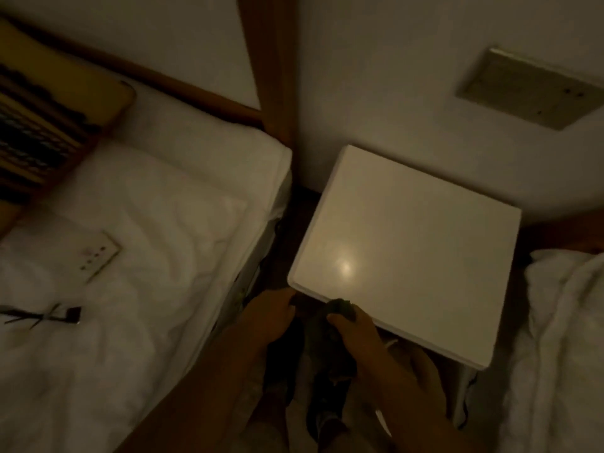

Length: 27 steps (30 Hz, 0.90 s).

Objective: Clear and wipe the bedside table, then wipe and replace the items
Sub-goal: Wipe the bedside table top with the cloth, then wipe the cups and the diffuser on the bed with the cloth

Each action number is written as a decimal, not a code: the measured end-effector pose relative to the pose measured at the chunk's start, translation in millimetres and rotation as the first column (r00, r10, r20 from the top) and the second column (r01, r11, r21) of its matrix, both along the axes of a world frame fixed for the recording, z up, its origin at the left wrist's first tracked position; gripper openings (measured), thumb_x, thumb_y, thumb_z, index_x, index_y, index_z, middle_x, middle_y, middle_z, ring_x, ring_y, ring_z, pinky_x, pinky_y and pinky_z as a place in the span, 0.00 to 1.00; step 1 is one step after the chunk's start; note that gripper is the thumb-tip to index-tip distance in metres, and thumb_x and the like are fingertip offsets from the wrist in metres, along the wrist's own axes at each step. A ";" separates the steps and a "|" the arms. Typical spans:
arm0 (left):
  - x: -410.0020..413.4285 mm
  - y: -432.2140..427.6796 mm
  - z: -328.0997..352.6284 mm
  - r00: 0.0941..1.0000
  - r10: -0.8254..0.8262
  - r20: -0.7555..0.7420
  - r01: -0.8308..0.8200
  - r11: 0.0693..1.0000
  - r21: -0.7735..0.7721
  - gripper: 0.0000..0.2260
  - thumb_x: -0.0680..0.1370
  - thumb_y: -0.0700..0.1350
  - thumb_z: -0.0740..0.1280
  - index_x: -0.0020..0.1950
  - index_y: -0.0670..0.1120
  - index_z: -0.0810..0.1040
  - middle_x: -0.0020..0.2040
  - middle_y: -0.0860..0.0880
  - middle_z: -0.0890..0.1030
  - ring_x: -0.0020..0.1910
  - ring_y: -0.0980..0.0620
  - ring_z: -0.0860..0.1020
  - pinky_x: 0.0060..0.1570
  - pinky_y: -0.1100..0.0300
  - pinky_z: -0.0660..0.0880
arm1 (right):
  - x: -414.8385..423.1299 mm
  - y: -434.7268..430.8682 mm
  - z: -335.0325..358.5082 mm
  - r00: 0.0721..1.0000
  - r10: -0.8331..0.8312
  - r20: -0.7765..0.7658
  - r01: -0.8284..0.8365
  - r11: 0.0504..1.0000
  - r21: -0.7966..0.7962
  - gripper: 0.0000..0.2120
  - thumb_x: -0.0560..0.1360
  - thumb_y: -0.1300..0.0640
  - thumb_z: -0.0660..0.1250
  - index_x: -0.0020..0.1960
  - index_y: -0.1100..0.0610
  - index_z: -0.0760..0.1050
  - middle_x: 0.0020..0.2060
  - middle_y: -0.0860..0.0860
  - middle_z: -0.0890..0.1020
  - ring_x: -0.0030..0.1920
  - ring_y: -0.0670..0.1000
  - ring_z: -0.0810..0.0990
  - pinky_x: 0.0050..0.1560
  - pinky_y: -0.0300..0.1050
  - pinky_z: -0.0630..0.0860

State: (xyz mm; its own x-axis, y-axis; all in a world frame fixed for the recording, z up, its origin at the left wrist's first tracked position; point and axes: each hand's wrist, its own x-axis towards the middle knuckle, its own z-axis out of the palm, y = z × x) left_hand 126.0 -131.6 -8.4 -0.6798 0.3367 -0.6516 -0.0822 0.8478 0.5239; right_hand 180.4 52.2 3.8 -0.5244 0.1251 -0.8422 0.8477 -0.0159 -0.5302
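Gripping a dark crumpled cloth, the right hand rests at the near edge of the glossy white square desk. The left hand is just beside the desk's near-left corner; I cannot tell whether it grasps anything. Left of them, a pale rectangular panel and a thin dark brush-like object lie on the white bed. A patterned yellow pillow lies farther back.

Counter against wall, between bed left and bedding right. Bedpost behind counter's left corner. Wall plate behind, right. On bed: cushion at head, panel mid, brush nearest. Cloth at counter's near edge in right grip; left grip just beside, left.
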 end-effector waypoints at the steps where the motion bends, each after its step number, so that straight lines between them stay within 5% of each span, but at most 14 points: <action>1: 3.3 -11.2 14.0 0.999 0.040 -0.020 -0.040 0.999 -0.037 0.18 0.82 0.45 0.57 0.72 0.43 0.67 0.67 0.42 0.73 0.64 0.45 0.73 0.63 0.55 0.67 | -2.7 -6.6 10.6 0.997 0.077 -0.022 -0.077 0.997 0.013 0.04 0.77 0.57 0.66 0.52 0.55 0.76 0.44 0.52 0.81 0.45 0.51 0.81 0.41 0.41 0.76; 3: 16.2 -31.5 36.5 0.994 0.097 -0.045 -0.100 0.993 -0.065 0.18 0.82 0.46 0.56 0.72 0.43 0.66 0.69 0.44 0.71 0.67 0.47 0.70 0.65 0.59 0.63 | -7.1 -19.0 26.6 0.970 0.236 -0.055 -0.232 0.971 0.058 0.10 0.76 0.55 0.67 0.56 0.57 0.76 0.46 0.52 0.81 0.45 0.50 0.80 0.43 0.41 0.77; 5: 35.6 -54.9 64.9 0.980 0.192 -0.058 -0.196 0.977 -0.082 0.19 0.83 0.48 0.56 0.73 0.45 0.64 0.72 0.45 0.68 0.70 0.48 0.67 0.68 0.59 0.60 | -7.8 -39.6 49.9 0.903 0.418 -0.102 -0.414 0.908 0.063 0.21 0.75 0.48 0.69 0.64 0.55 0.73 0.59 0.51 0.79 0.55 0.51 0.79 0.56 0.44 0.76; 7: 58.6 -77.3 95.1 0.941 0.327 -0.086 -0.333 0.941 -0.065 0.18 0.82 0.49 0.57 0.71 0.46 0.68 0.69 0.46 0.72 0.67 0.48 0.71 0.65 0.56 0.66 | -5.9 -67.8 78.8 0.789 0.603 -0.119 -0.593 0.798 0.106 0.38 0.71 0.35 0.67 0.74 0.51 0.63 0.67 0.47 0.70 0.68 0.52 0.71 0.69 0.45 0.65; 9: 78.6 -91.8 116.4 0.880 0.460 -0.116 -0.464 0.886 -0.007 0.14 0.82 0.49 0.58 0.65 0.48 0.74 0.60 0.47 0.78 0.58 0.49 0.76 0.56 0.57 0.72 | -5.8 -90.8 93.7 0.700 0.702 -0.129 -0.685 0.712 0.156 0.42 0.67 0.25 0.60 0.73 0.50 0.65 0.67 0.48 0.71 0.69 0.53 0.70 0.72 0.49 0.63; 11: 109.6 -112.6 132.6 0.778 0.615 -0.128 -0.618 0.786 0.021 0.09 0.81 0.48 0.59 0.57 0.50 0.77 0.52 0.50 0.80 0.49 0.52 0.78 0.44 0.64 0.73 | -5.5 -119.9 106.1 0.665 0.732 -0.147 -0.716 0.681 0.150 0.36 0.72 0.29 0.57 0.68 0.54 0.70 0.66 0.53 0.75 0.66 0.55 0.73 0.69 0.50 0.67; 13: 138.6 -132.2 137.1 0.690 0.714 -0.117 -0.717 0.697 0.028 0.09 0.81 0.48 0.59 0.57 0.52 0.77 0.51 0.52 0.79 0.47 0.54 0.78 0.43 0.66 0.71 | -5.9 -143.9 110.6 0.621 0.771 -0.145 -0.764 0.636 0.110 0.25 0.79 0.40 0.55 0.68 0.55 0.71 0.66 0.54 0.75 0.66 0.55 0.73 0.64 0.44 0.68; 16: 184.3 -179.0 137.5 0.534 0.836 -0.123 -0.842 0.540 0.014 0.11 0.80 0.50 0.60 0.60 0.52 0.77 0.53 0.51 0.80 0.47 0.55 0.79 0.44 0.62 0.74 | 0.4 -199.8 107.8 0.346 0.924 -0.164 -0.910 0.372 0.180 0.18 0.81 0.49 0.55 0.68 0.54 0.66 0.59 0.55 0.77 0.58 0.57 0.76 0.55 0.47 0.74; 19: 213.0 -218.0 131.6 0.349 0.929 -0.121 -0.935 0.355 0.026 0.13 0.79 0.50 0.63 0.63 0.52 0.73 0.48 0.51 0.80 0.43 0.53 0.80 0.36 0.64 0.75 | 8.5 -243.4 102.4 0.121 0.975 -0.185 -0.955 0.166 0.247 0.25 0.78 0.52 0.62 0.73 0.53 0.59 0.59 0.55 0.76 0.49 0.52 0.76 0.44 0.42 0.73; 23: 254.7 -294.7 104.2 0.069 0.977 -0.201 -0.996 0.077 0.033 0.16 0.77 0.47 0.66 0.65 0.51 0.71 0.48 0.47 0.81 0.44 0.50 0.79 0.40 0.60 0.74 | 31.2 -305.5 79.6 0.176 0.968 -0.179 -0.971 0.200 0.128 0.38 0.73 0.52 0.72 0.77 0.53 0.56 0.71 0.55 0.68 0.67 0.57 0.71 0.63 0.47 0.71; 27: 285.8 -361.8 64.1 -0.053 0.948 -0.313 -0.999 -0.050 0.017 0.23 0.74 0.45 0.70 0.68 0.46 0.69 0.58 0.44 0.77 0.49 0.49 0.78 0.49 0.57 0.76 | 54.1 -364.6 49.8 0.260 0.950 -0.172 -0.958 0.276 0.079 0.21 0.70 0.54 0.76 0.59 0.59 0.75 0.55 0.57 0.81 0.52 0.55 0.81 0.53 0.51 0.80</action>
State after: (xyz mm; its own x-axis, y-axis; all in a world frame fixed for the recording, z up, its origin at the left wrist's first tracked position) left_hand 411.8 -493.4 55.7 -0.3011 -0.8656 -0.4000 -0.8418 0.0442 0.5379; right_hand 234.5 -312.3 53.6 -0.3593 -0.5853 -0.7269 0.1705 0.7246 -0.6678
